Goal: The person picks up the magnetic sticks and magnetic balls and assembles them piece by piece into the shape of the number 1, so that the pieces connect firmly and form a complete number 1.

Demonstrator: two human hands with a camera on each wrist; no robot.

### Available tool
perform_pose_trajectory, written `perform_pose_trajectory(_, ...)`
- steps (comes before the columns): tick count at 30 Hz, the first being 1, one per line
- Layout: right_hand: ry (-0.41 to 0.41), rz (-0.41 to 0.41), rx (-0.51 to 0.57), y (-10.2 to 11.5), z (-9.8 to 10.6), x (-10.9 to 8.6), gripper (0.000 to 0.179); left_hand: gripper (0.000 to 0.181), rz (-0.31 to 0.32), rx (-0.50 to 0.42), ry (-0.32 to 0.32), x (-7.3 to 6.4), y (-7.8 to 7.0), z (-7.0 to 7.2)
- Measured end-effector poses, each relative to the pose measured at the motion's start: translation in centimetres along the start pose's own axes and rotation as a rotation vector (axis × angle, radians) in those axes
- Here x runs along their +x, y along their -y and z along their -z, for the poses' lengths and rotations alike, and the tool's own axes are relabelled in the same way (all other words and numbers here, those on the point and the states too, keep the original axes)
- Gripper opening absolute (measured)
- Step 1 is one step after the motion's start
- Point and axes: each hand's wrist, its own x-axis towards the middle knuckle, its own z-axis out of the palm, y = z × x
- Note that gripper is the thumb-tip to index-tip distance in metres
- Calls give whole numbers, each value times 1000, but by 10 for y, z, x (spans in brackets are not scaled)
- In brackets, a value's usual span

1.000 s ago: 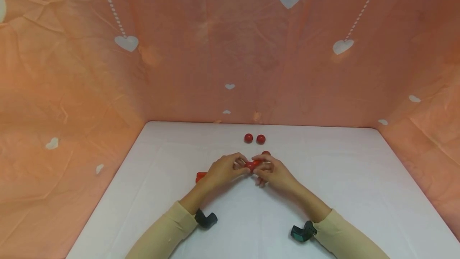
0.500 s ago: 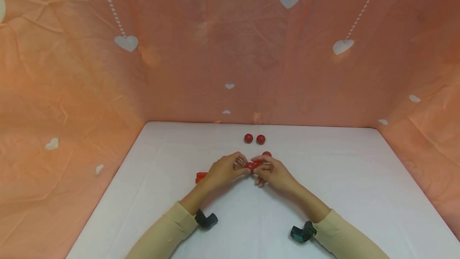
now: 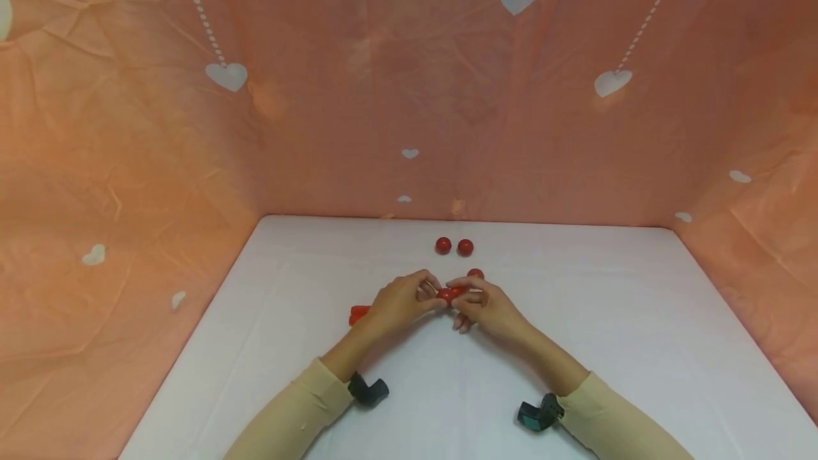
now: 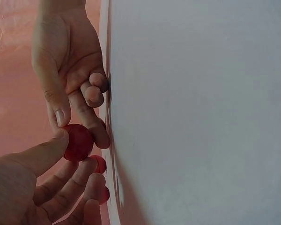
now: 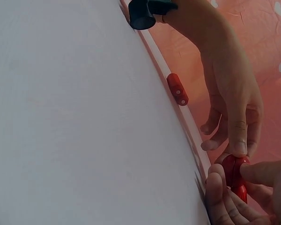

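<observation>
- Barely anything has changed over the last second; from here I judge the handwork has scarcely advanced.
- I see the left hand (image 3: 401, 302) pinching one ball (image 3: 445, 296) over the counter (image 3: 639, 318), thumb against fingers; the right hand (image 3: 491, 309) pinches a half-hidden red piece (image 3: 457, 291), seemingly against it.
- I count three more balls (image 3: 444, 245) behind, and at least two rods (image 3: 360, 311) by the left forearm (image 3: 347, 351).

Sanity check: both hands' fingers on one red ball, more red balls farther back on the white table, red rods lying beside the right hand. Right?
One error: the red rods lie beside the left hand, not the right hand; the head view shows it. The rest of your statement stands.
</observation>
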Motion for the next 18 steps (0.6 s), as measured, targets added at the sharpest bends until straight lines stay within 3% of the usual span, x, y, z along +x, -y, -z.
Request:
perform_pose_trajectory(8, 12, 9, -22, -3, 2, 2, 38, 27, -8, -2, -4, 0, 1, 2)
perform_pose_trajectory(18, -1, 4, -12, -4, 3, 3, 38, 24, -1, -10, 1, -2, 2, 25)
